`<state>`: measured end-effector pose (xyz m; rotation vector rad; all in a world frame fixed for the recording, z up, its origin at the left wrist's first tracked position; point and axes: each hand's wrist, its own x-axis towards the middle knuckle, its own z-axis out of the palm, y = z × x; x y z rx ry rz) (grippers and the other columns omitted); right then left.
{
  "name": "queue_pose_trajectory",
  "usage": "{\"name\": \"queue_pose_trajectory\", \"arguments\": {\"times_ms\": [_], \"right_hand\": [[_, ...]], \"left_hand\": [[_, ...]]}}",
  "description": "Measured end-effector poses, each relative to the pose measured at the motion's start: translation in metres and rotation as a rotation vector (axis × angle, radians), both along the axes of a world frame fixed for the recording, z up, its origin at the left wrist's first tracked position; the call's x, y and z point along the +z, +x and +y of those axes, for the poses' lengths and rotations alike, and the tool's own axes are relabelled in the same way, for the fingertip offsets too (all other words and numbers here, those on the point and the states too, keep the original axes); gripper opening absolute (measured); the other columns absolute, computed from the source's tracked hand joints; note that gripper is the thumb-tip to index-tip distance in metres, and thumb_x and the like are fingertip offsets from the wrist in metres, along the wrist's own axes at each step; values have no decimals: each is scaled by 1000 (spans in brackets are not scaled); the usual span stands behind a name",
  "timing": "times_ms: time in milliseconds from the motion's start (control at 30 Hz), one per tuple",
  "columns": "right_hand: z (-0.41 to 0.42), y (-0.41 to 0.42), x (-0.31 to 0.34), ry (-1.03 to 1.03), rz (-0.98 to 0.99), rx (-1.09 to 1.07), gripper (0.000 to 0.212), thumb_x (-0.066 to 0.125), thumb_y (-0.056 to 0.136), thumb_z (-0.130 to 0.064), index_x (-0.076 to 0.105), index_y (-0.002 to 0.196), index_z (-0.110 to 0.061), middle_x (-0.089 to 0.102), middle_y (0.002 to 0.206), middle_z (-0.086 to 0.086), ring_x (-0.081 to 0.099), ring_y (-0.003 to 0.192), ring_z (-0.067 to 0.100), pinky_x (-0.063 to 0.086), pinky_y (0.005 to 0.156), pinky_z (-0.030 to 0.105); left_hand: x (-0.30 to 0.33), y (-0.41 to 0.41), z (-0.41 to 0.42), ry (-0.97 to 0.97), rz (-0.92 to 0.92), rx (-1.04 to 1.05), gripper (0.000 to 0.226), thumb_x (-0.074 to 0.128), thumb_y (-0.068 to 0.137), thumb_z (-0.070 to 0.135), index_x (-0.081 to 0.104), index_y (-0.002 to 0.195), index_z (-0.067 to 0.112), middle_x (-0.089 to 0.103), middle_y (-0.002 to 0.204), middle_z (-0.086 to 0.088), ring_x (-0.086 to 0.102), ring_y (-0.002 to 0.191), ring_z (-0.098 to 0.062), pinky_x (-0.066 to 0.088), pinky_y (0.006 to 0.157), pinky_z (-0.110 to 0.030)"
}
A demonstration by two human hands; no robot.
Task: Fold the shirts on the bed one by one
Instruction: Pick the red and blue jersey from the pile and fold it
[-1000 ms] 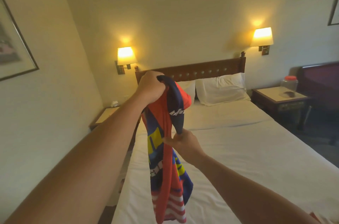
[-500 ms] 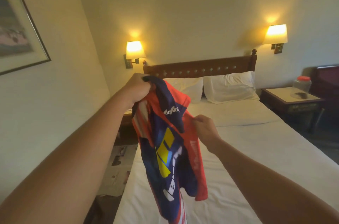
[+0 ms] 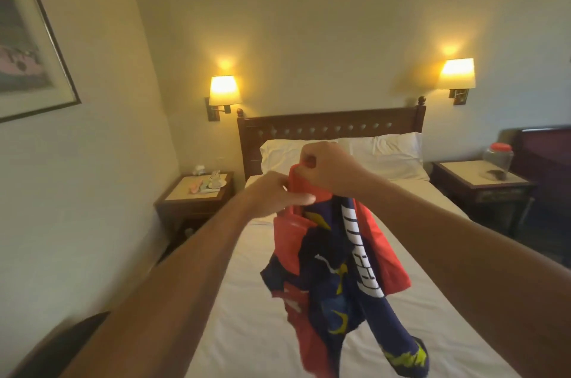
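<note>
Both hands have come close together at the top of the shirt (image 3: 336, 266). The right hand (image 3: 327, 169) pinches its red edge; the left hand (image 3: 278, 193) holds it just beside. It hangs bunched above the bed (image 3: 247, 300), not spread yet.

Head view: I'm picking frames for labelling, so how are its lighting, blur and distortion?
Head view: warm, dim light from two glowing wall lamps; wide-angle bending at wall and picture frame; the hanging shirt blurs at its lower edge; both hands stay fairly sharp.
</note>
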<state>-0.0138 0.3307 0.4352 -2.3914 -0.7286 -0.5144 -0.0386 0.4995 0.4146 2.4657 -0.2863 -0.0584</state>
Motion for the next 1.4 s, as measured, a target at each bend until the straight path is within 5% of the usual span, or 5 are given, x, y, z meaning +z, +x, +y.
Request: {"name": "queue_pose_trajectory", "arguments": {"times_ms": [100,467,867,1167,1400], "right_hand": [[-23,1,-6,-10,-2,-33,21,64,81,-17,54,62,-15,50,58,-5,44,58,13,40,59,34],[-119,-4,-109,-93,326,-367,17,49,71,1,53,65,-15,59,70,4,56,73,30,35,55,31],[-180,-2,-158,-248,326,-572,23,60,83,-13,46,66,-20,61,86,8,61,86,33,39,67,33],[-195,43,-180,-382,449,-572,10,55,85,-12,56,75,-14,63,79,10,53,66,28,34,55,30],[-202,105,-194,-376,453,-608,10,54,89,-11,61,84,-16,59,87,10,51,75,31,38,64,32]], "left_hand": [[-11,4,-13,91,-213,72,22,62,94,24,67,74,17,63,72,1,62,72,-14,40,61,-22],[-1,-2,-21,-214,-238,116,32,57,101,21,69,96,-9,55,78,-12,52,73,-20,36,67,-31],[-39,2,48,617,-323,67,25,45,104,40,62,95,22,55,96,-1,59,94,-27,49,79,-43],[-100,18,59,708,-293,-64,53,24,76,60,58,92,23,54,91,4,62,82,-27,43,62,-37],[-131,76,64,680,-350,-178,38,36,81,50,58,92,22,53,91,3,62,78,-29,51,59,-39]]}}
